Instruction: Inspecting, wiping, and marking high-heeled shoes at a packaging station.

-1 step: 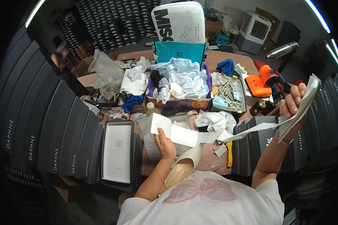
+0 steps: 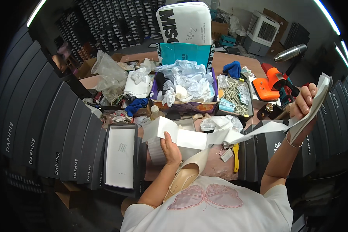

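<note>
A long strip of white paper (image 2: 192, 139) stretches between my hands, folded in places. My left hand (image 2: 170, 150) pinches its left end with the thumb, over the middle of the table. Raised at the right, my right hand (image 2: 303, 102) grips the other end, where the paper lies folded in layers along the palm and wrist. A beige pointed shoe (image 2: 196, 162) rests beside my left wrist, close to my body, its insole facing up; the forearm partly hides it. Left of my left hand stands an open shoe box (image 2: 135, 164) with a white inside.
Dark shoe boxes stand in rows at the left (image 2: 46, 127) and right (image 2: 338, 112). A box of crumpled tissue (image 2: 185, 83), a tray of thin sticks (image 2: 232, 94) and an orange device (image 2: 265, 89) fill the far side. A yellow-handled tool (image 2: 236, 158) lies at the table's near right.
The middle of the paper strip has lifted and shifted slightly to the right. My right hand has moved a little, and the folded paper in it has tilted. My left hand is nearly still.
</note>
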`<state>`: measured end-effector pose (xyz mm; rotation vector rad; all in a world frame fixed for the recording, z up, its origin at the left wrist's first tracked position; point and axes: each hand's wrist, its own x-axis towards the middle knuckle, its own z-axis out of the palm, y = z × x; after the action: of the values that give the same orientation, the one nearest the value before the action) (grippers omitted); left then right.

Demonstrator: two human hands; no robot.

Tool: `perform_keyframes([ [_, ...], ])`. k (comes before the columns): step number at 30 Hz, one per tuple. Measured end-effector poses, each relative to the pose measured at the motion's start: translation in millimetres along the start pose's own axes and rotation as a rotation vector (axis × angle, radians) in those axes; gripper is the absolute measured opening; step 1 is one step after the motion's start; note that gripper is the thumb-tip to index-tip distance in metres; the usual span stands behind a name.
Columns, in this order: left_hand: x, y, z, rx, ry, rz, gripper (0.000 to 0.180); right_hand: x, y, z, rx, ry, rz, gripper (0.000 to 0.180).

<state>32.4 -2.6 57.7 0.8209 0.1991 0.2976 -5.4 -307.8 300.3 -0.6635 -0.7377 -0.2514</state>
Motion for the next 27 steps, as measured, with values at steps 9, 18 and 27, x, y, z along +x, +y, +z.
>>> perform_keyframes([
  [9, -13.7, -19.1, 4.5, 0.321, -0.828, -0.302, 0.060, 60.9, 98.5, 24.2, -0.042, -0.035, 0.149, 0.028],
  [18, -12.5, -37.2, -26.7, 0.750, -1.315, -0.125, 0.069, 160.9, 140.7, -4.4, -0.418, 0.109, -0.259, 0.023],
  [27, -21.1, -18.1, 17.5, 0.716, -0.805, -0.405, 0.028, 202.0, 146.9, -39.1, -0.549, 0.227, -0.304, 0.018],
])
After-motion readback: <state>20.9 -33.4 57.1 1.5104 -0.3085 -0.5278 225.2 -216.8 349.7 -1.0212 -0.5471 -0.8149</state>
